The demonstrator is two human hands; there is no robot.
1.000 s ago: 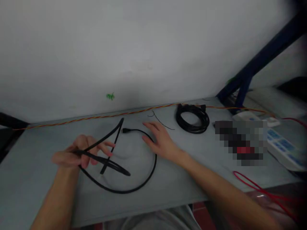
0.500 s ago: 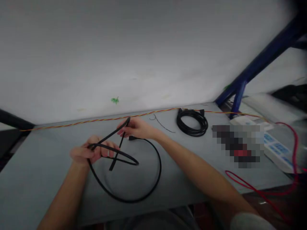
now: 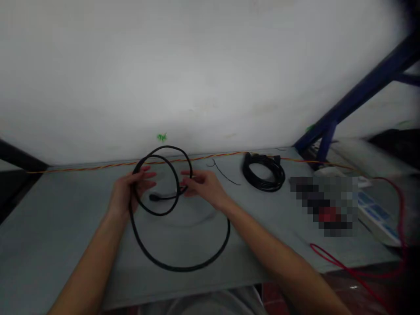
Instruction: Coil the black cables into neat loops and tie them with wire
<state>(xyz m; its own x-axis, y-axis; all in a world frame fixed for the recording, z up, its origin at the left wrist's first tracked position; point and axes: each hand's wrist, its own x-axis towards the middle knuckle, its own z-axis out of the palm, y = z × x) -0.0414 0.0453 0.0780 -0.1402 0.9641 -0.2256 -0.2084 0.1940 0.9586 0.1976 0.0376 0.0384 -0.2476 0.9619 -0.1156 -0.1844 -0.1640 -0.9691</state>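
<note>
Black cable (image 3: 180, 269) makes loops over the table (image 3: 65, 210); left hand (image 3: 126, 190) has fingers clamped around their nine o'clock side, right hand (image 3: 205, 186) pinches the upper loops near three o'clock. If the left grip loosens, stiff loops may spring open; the loose plug (image 3: 154, 197) could then snag.

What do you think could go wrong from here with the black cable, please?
A loop of the black cable might slip, as the fingers of the left hand look spread. The cable's connector shows within the small loop, near the right hand, and might snag there. The large loop bows toward the front edge of the table and could catch on it.
</note>
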